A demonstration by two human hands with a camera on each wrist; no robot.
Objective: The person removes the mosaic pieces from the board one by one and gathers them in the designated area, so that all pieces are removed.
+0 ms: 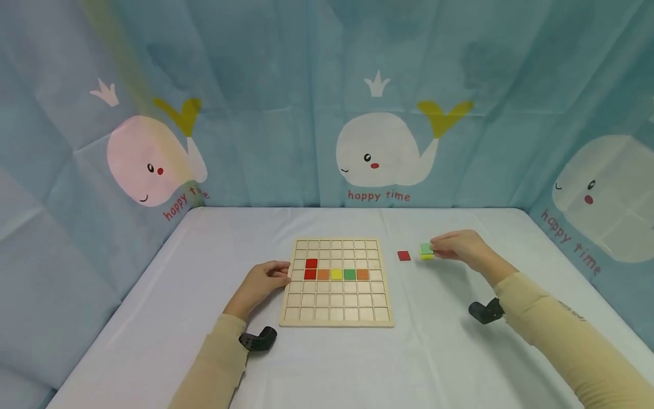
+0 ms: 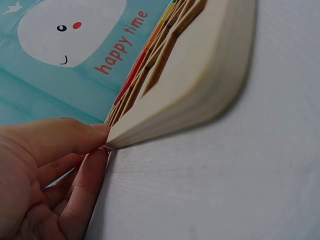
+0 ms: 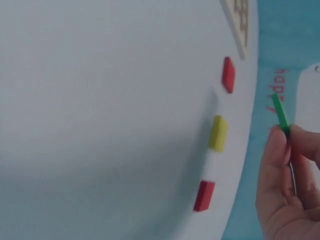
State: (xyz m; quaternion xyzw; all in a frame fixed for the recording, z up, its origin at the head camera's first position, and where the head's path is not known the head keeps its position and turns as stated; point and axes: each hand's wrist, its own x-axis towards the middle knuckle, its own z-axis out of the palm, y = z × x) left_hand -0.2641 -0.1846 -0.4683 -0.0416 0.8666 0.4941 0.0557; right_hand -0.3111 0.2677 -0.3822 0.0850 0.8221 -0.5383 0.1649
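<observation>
A square wooden grid board (image 1: 337, 313) lies on the table, with several colored tiles in its cells. One row runs red, orange, yellow, green, orange; another red tile (image 1: 311, 263) sits above its left end. My left hand (image 1: 259, 284) holds the board's left edge, thumb and finger meeting there in the left wrist view. Right of the board, my right hand (image 1: 462, 249) pinches a green tile (image 3: 281, 114) by one edge, raised above the tabletop. Below it, a yellow tile (image 3: 218, 133) rests between two red ones, the nearer red tile (image 3: 204, 196) hidden in the head view.
A white cloth (image 1: 347, 369) covers the table. Blue curtain (image 1: 265, 142) with printed whales stands along the back and both sides. A black device (image 1: 259, 339) is strapped at the left wrist, and a similar device (image 1: 485, 311) at the right.
</observation>
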